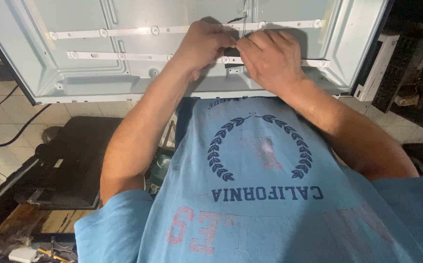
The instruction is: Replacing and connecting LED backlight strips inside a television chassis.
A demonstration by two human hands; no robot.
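Both hands pinch at the lower white strip point(124, 56) on the grey panel point(75, 80); left hand point(202, 46) at 9 o'clock of right hand point(270, 58); grasps cannot be told for certain.

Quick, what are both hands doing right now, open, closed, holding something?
Left hand: closed, fingers curled on the lower white light strip of the pale metal panel.
Right hand: closed, pinching at the same strip; what it grips cannot be told.

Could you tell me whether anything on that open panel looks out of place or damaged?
Mostly it looks orderly: two white light strips lie straight across the grey metal back panel. One oddity: thin wires stick up loosely above where the left hand and right hand pinch the lower strip. No damage shows.
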